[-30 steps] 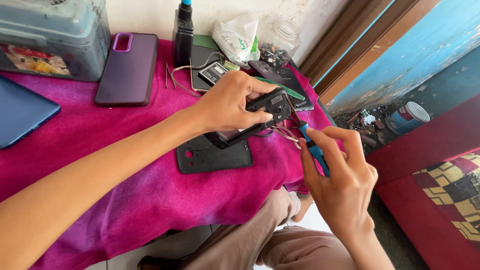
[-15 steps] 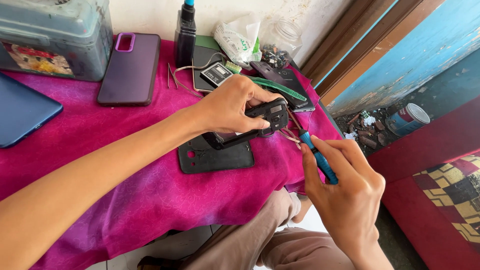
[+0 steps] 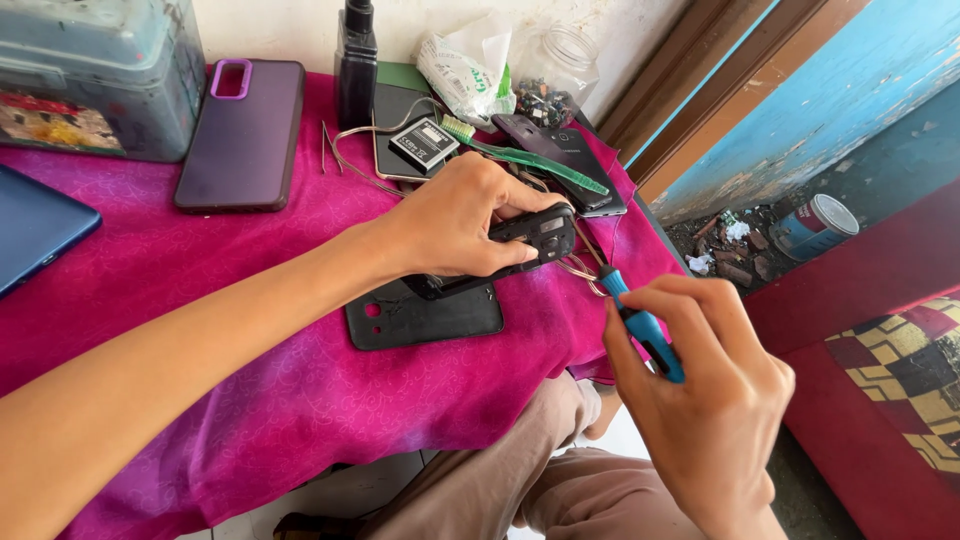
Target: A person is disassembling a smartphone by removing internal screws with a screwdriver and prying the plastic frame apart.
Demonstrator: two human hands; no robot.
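Right hand point(image 3: 705, 400), nearest the camera, low right. Its fingers are curled tight around a blue-handled screwdriver point(image 3: 642, 331); the shaft angles up and left toward the phone. The tip is too small to place exactly.

Left hand point(image 3: 455, 220), mid-frame, forearm crossing in from lower left. The fingers wrap a black phone point(image 3: 520, 240) and pin it at a tilt; the thumb lies along its near edge and the camera end points right, toward the screwdriver. The phone sits over the right part of the tabletop, which is covered in a magenta cloth point(image 3: 250, 330).

Just under that hand, a black back cover point(image 3: 425, 318) lies flat on the cloth, near edge toward the person. A thin wire loop point(image 3: 580, 270) rests between the phone and the screwdriver.

Farther back: a purple phone case point(image 3: 240, 135) lying flat, a small battery point(image 3: 423, 145) on top of another handset, and a green toothbrush point(image 3: 525, 155) lying across a dark phone point(image 3: 560, 155). Metal tweezers point(image 3: 335, 155) lie just beside the purple case.

Far edge, against the wall: a grey plastic box point(image 3: 100, 75) at left, a black bottle point(image 3: 356, 60), a crumpled white bag point(image 3: 465, 70), a glass jar point(image 3: 565, 70) holding small parts. A blue tablet point(image 3: 35, 225) is cut off at the left edge.
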